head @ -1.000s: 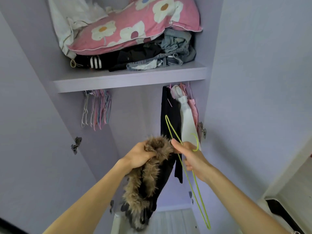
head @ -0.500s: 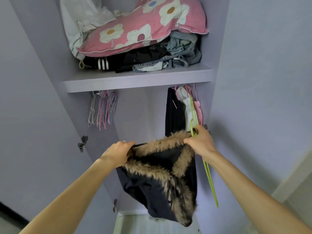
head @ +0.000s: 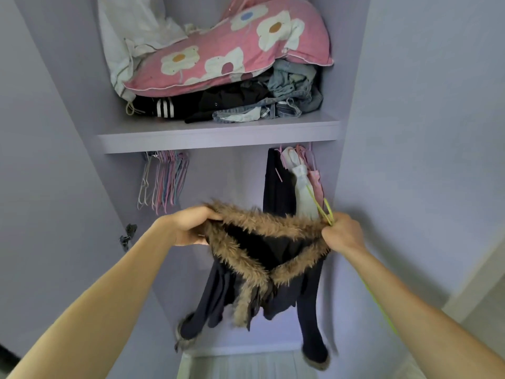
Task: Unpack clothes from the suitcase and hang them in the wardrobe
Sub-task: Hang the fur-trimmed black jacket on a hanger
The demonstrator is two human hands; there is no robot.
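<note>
A dark navy jacket point(head: 276, 294) with a brown fur-trimmed collar hangs spread between my two hands in front of the open lilac wardrobe point(head: 218, 138). My left hand point(head: 191, 225) grips the left end of the fur collar. My right hand point(head: 343, 235) grips the right end together with a thin yellow-green hanger point(head: 322, 209), whose lower part runs down behind my right forearm. The sleeves dangle toward the wardrobe floor. The suitcase is out of view.
Several empty pastel hangers point(head: 164, 181) hang under the shelf at left. A black garment point(head: 276, 184), a white one point(head: 303, 187) and a pink one point(head: 317, 181) hang at right. A pink flowered pillow point(head: 232, 50) lies on folded clothes point(head: 273, 102) above.
My hands have pulled apart, spreading the bunched jacket open by its collar so the sleeves fall free. The hanger has swung up beside my right hand.
</note>
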